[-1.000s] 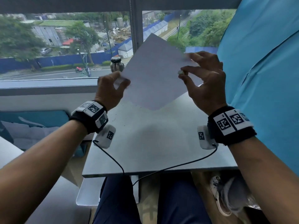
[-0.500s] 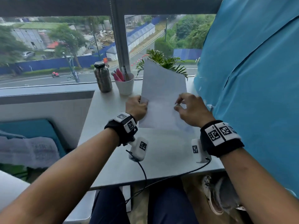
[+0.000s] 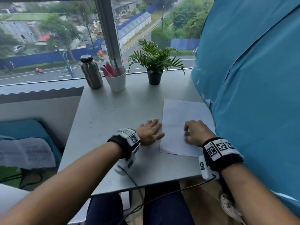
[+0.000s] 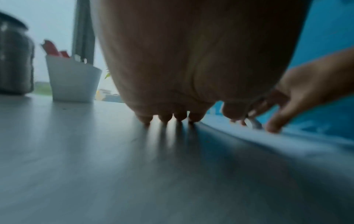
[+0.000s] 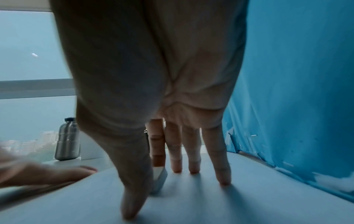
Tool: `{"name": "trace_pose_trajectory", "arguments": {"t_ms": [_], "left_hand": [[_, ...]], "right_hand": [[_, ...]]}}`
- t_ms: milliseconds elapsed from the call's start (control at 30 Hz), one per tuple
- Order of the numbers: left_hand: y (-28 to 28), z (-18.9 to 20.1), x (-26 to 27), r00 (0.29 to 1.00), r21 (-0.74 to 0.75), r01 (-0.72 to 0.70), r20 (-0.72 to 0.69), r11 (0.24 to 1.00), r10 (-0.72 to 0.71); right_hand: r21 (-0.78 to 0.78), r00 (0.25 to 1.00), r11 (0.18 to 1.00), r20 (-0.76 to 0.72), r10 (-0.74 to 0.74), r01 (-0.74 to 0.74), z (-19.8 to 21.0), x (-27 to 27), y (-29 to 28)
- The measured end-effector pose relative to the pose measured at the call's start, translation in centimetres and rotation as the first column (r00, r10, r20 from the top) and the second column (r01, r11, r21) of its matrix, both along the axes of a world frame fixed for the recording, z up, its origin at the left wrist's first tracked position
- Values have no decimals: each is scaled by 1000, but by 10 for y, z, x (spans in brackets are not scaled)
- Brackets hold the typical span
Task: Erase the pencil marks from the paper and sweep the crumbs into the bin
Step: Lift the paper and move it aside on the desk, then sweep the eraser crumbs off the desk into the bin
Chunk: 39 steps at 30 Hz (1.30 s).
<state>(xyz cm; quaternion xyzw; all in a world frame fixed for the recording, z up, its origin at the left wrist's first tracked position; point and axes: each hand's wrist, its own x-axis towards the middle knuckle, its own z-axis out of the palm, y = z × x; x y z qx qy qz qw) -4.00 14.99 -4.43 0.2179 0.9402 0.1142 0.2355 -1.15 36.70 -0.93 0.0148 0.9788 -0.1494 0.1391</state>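
Paper (image 3: 181, 120) at desk (image 3: 113, 120) right edge: thin, light, slides easily. Pin with your flat, spread left hand (image 3: 150, 133). Right hand (image 3: 195, 133) pinches small eraser (image 5: 159, 180); rub gently, sheet creases.

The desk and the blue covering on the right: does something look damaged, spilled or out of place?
Yes. The blue covering is torn along its lower edge beside the paper, with white flecks showing. Small dark crumbs lie scattered on the desk left of the paper, not yet swept away.
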Motion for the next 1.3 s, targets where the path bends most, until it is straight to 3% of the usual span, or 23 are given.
{"name": "trace_pose_trajectory", "arguments": {"t_ms": [67,133,267,333,433,600,733,967,1133,1200,1300], "left_hand": [[-26,-12,13,993,-115,108,-37,987,-113],[-54,-17,22,990,-155,117,-63,981,-128],[-92,-9,15,995,-310,-89,-70,947,71],[-94,-5,6,977,-352,-211,-115,912,181],[-68,4,-6,977,-259,-175,-166,950,134],[18,3,-32,996,-46,39,-73,998,-43],[36,-12,-54,1000,-70,13,-21,997,-14],[-48,-12,-55,972,-141,-235,-36,962,232],[-79,3,-46,857,-314,-498,-35,808,514],[-59,10,-41,879,-319,-472,-92,822,468],[-11,10,-35,981,-163,-183,-100,970,168]], "right_hand": [[-3,999,1000,9,31,-31,2,0,2],[-8,999,999,1,54,-54,1,0,3],[-66,998,996,1,63,-63,-1,4,1],[-64,996,996,-67,63,-67,-3,12,1],[-99,983,995,-183,-31,13,-7,35,6],[-102,990,994,-127,-62,49,-36,71,9],[-145,984,989,-174,-42,17,-55,81,16],[-175,961,984,-277,-7,-43,-76,89,21],[-163,946,986,-322,-17,-38,-81,91,18],[-158,945,987,-325,-18,-36,-82,91,18],[-162,949,986,-314,-22,-31,-81,91,18]]}}
